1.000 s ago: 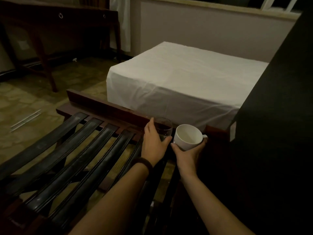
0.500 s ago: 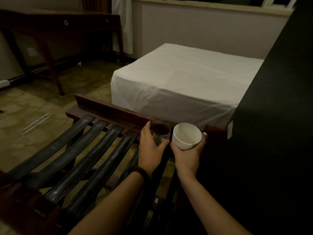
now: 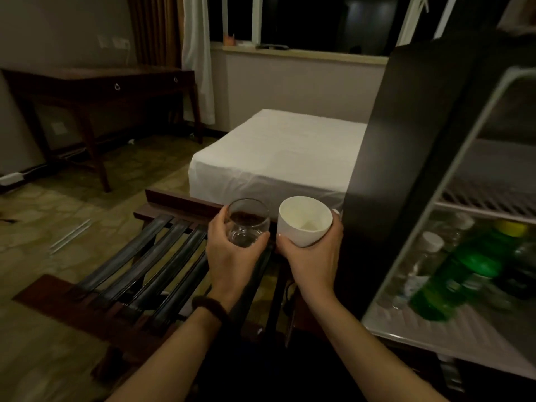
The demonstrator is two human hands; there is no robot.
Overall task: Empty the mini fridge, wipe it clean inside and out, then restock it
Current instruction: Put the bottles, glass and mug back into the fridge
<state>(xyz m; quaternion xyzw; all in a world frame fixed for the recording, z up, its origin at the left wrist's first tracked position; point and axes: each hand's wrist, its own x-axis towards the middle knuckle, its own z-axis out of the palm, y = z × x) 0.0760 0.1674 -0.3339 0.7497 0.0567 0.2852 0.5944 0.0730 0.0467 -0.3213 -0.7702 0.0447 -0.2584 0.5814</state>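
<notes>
I held the glass [image 3: 246,224] in my left hand [image 3: 232,256] and the mug [image 3: 304,221] in my right hand [image 3: 313,256], both left of the open fridge [image 3: 435,329]; I judged both fragile, smooth, best gripped around their walls.

Strap rack [image 3: 150,265] at 8 o'clock, dark straps on a wood frame, standing on the floor [image 3: 58,221]. Bed [image 3: 278,158] at 12 o'clock, white sheet. Tabletop [image 3: 95,79] at 10 o'clock. Fridge floor [image 3: 420,332] at 4 o'clock carries a green bottle [image 3: 452,280] and a clear bottle [image 3: 417,268], both blurred; wire shelf [image 3: 487,198] above.
</notes>
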